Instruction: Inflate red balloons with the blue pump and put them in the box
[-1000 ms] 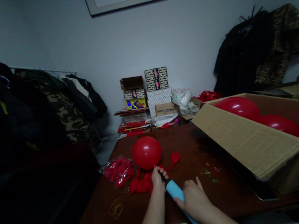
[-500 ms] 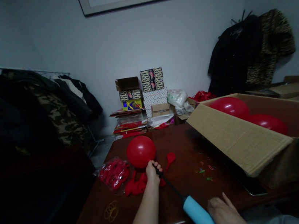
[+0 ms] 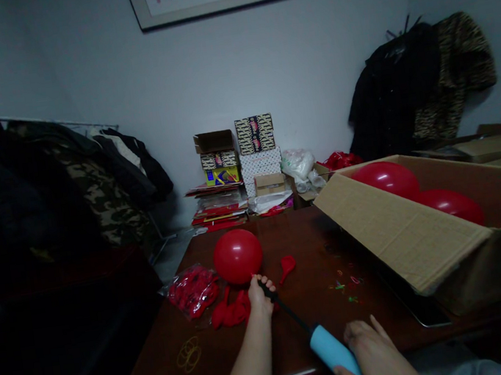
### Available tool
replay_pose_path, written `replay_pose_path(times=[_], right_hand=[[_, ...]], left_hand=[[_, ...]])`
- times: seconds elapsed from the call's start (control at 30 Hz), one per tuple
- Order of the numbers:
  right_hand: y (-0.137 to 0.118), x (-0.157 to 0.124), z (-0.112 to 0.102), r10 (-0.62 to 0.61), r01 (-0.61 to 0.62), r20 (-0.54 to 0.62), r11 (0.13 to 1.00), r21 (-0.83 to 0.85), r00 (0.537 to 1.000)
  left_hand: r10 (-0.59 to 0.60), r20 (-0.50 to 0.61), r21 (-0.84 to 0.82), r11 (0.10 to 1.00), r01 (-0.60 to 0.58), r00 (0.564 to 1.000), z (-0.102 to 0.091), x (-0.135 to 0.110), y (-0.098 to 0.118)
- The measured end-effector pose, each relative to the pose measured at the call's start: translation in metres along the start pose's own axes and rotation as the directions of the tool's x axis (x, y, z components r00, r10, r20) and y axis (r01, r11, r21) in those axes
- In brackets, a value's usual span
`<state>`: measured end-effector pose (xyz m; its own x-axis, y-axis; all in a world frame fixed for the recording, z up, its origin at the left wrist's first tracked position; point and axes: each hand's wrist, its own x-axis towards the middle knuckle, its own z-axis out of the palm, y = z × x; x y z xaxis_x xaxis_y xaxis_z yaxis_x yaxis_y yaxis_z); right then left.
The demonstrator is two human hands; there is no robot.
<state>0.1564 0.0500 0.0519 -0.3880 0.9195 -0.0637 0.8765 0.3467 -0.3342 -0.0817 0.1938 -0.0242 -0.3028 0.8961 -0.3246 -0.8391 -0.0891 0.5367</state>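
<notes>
My left hand [image 3: 261, 293] is closed around the black end of a hand-held balloon pump [image 3: 332, 352], right where the neck of a round, inflated red balloon [image 3: 238, 257] meets it. The pump's light-blue barrel slants down toward me. My right hand [image 3: 372, 347] grips the barrel near the table's front edge, its thumb on the near side and fingers on the far side. Limp red balloons [image 3: 230, 312] lie left of my left wrist, beside a clear bag of red balloons [image 3: 193, 290]. One flat red balloon [image 3: 287, 265] rests to the right.
An open cardboard box [image 3: 404, 229] holding inflated red balloons [image 3: 451, 207] occupies the right side. A dark flat device [image 3: 426, 309] lies beneath its flap. Yellowish rubber bands [image 3: 189, 354] and small colourful bits [image 3: 350, 284] are on the brown table [image 3: 293, 231]. Stacked boxes [image 3: 260, 164] stand behind.
Hardly anything differs. The view has shifted slightly, and the balloon, pump and both hands appear a few pixels lower or further right. Both hands keep their hold.
</notes>
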Motion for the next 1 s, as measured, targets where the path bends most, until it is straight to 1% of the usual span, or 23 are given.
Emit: replay_pose_path(times=[0.37, 0.67, 0.73, 0.87, 1.0], right_hand=[[-0.009, 0.021, 0.009, 0.008, -0.009, -0.055, 1.000, -0.019, 0.998], [-0.020, 0.061, 0.020, 0.006, -0.008, -0.106, 1.000, -0.014, 0.994], [-0.024, 0.068, 0.024, 0.012, -0.014, -0.102, 1.000, -0.024, 0.995], [-0.030, 0.072, 0.034, 0.004, -0.007, -0.098, 0.999, -0.034, 0.995], [-0.033, 0.062, 0.039, 0.018, -0.021, -0.092, 0.999, -0.037, 0.996]], left_hand=[[-0.043, 0.001, -0.014, 0.999, 0.043, 0.999, -0.004, -0.008, -0.010], [-0.083, -0.018, 0.034, 0.996, 0.084, 0.996, -0.007, -0.015, -0.024], [-0.091, -0.020, 0.055, 0.994, 0.092, 0.996, -0.009, -0.015, -0.026], [-0.040, -0.051, 0.107, 0.993, 0.045, 0.998, -0.013, -0.014, -0.029], [0.017, -0.085, 0.153, 0.988, -0.003, 0.996, -0.014, -0.009, -0.031]])
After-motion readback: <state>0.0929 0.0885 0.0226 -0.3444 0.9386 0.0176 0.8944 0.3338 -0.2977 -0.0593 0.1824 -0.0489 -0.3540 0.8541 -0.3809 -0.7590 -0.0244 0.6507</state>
